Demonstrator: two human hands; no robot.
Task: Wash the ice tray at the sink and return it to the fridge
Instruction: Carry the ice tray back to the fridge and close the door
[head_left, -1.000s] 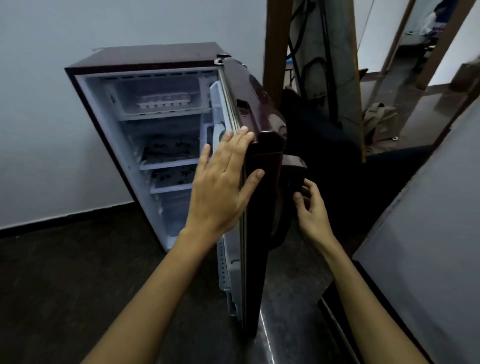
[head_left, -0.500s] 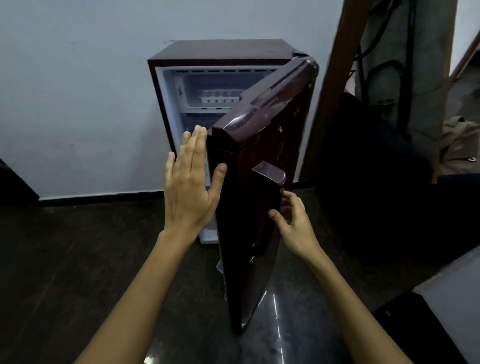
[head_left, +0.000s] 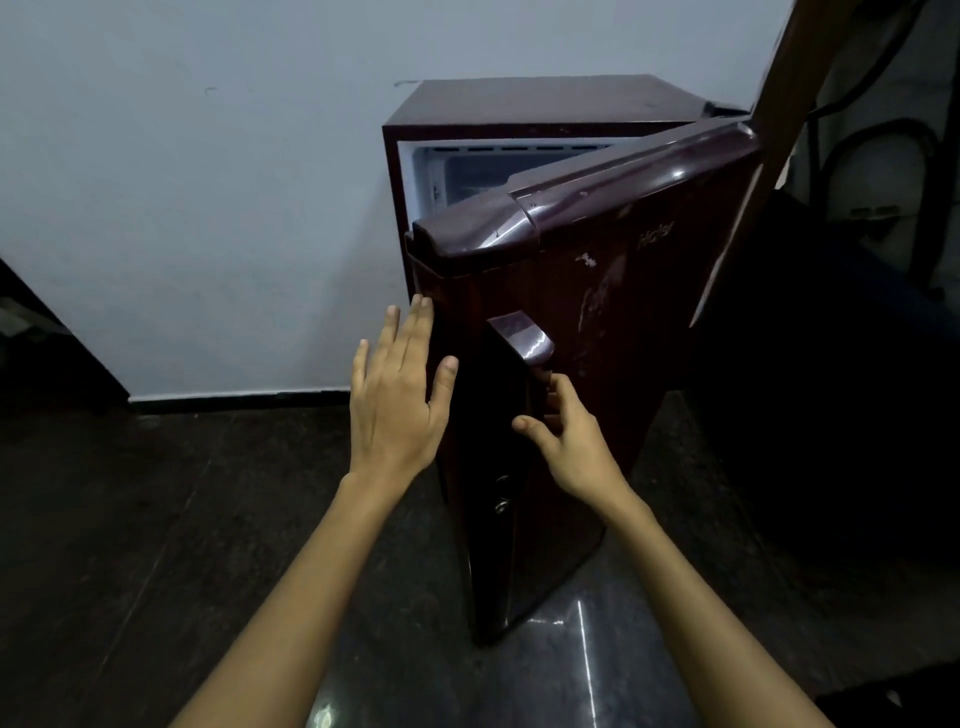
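Closing step: left hand (head_left: 397, 400), fingers spread, flat against fridge door (head_left: 597, 322); right hand (head_left: 569, 439) curled on its handle (head_left: 519, 374); ice tray hidden, presumably inside; next, press shut.

The fridge (head_left: 524, 111) was a small maroon single-door unit against the wall, its door (head_left: 613, 291) swung partly open, glossy and a bit scuffed. Only a sliver of the white freezer compartment (head_left: 498, 166) showed up top; couldn't see the ice tray.
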